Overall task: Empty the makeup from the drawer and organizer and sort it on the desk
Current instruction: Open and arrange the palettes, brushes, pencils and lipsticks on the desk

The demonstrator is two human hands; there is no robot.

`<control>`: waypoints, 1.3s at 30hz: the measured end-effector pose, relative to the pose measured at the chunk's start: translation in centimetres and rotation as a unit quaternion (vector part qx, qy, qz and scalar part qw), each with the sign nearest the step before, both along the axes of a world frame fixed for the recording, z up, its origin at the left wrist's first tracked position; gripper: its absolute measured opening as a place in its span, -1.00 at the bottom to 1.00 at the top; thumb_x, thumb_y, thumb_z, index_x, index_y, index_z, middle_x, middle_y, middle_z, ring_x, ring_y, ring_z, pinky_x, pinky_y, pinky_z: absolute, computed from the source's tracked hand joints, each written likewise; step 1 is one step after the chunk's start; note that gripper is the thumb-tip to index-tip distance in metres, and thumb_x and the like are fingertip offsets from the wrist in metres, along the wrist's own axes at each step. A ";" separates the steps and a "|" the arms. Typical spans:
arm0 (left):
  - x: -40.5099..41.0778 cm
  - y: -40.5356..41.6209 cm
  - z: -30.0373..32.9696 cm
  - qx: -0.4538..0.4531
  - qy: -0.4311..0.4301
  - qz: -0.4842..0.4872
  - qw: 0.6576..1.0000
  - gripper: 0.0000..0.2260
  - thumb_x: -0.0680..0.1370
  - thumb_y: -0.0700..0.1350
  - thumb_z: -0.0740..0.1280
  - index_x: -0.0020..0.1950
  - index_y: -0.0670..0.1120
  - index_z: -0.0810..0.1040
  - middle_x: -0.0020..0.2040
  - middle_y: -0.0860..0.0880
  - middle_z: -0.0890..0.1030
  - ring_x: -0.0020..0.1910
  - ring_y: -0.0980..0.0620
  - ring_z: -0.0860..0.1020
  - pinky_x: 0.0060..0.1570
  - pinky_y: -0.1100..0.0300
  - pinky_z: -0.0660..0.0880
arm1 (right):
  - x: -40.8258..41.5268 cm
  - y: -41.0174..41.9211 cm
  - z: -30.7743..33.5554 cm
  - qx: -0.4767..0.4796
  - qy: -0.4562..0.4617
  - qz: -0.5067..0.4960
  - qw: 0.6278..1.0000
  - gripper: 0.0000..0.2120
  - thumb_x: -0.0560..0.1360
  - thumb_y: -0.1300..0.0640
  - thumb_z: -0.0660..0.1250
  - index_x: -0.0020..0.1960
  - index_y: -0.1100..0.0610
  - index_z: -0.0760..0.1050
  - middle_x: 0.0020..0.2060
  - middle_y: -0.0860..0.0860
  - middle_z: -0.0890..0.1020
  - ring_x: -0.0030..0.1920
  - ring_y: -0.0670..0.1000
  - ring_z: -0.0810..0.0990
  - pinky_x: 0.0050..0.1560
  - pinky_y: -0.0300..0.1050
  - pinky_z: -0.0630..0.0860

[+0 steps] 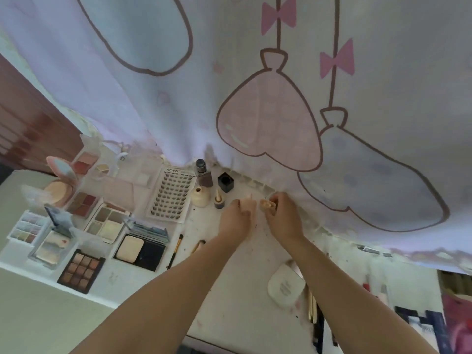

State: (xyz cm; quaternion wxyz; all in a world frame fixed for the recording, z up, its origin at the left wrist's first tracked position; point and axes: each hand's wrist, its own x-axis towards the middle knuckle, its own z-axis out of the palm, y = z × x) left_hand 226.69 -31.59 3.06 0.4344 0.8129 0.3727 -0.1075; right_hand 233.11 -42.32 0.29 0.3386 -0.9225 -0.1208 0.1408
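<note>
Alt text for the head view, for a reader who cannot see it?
Both hands work at the desk's far edge: the right hand grips a small beige bottle, the left hand pinches something pale beside it. Open palettes and a lash tray lie left.

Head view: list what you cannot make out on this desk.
- The small beige item in the right hand: curled fingers cover most of it.
- What the left hand pinches: pale, blurred, too small to name.
- The slim tools beside the white compact: the right forearm crosses them.
- The lash card: only its header reads, the rest is too small.
- The drawer and the organizer: neither can be picked out.
</note>
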 end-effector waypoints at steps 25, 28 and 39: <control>-8.1 -9.9 -1.7 0.145 0.059 -0.349 0.924 -0.30 0.46 0.21 0.31 0.42 -0.15 0.15 0.33 -0.10 0.31 0.31 -0.06 0.31 0.22 0.09 0.36 | -6.4 -9.0 3.8 -0.218 0.070 0.102 0.968 -0.75 0.58 0.11 0.15 0.21 0.10 0.46 0.13 0.05 0.48 0.02 0.04 0.53 0.03 -0.09 0.50; -8.1 -9.3 -2.1 0.079 0.038 -0.311 0.946 -0.46 0.48 0.08 0.35 0.31 -0.16 0.25 0.26 -0.10 0.37 0.23 -0.06 0.39 0.16 0.10 0.41 | -7.0 -8.6 3.9 -0.215 0.070 0.072 0.971 -0.73 0.60 0.04 0.13 0.21 0.13 0.45 0.14 0.07 0.47 0.04 0.05 0.53 0.01 -0.10 0.49; -11.4 -3.4 1.4 0.077 -0.102 -0.301 0.945 -0.70 0.60 0.09 0.17 0.20 -0.08 0.30 0.04 -0.04 0.50 -0.08 -0.05 0.54 -0.18 0.13 0.45 | -7.3 -4.6 8.3 -0.125 0.235 0.045 0.963 -0.52 0.57 -0.15 0.10 -0.37 0.15 0.40 -0.46 0.03 0.46 -0.49 -0.03 0.37 -0.40 -0.24 0.33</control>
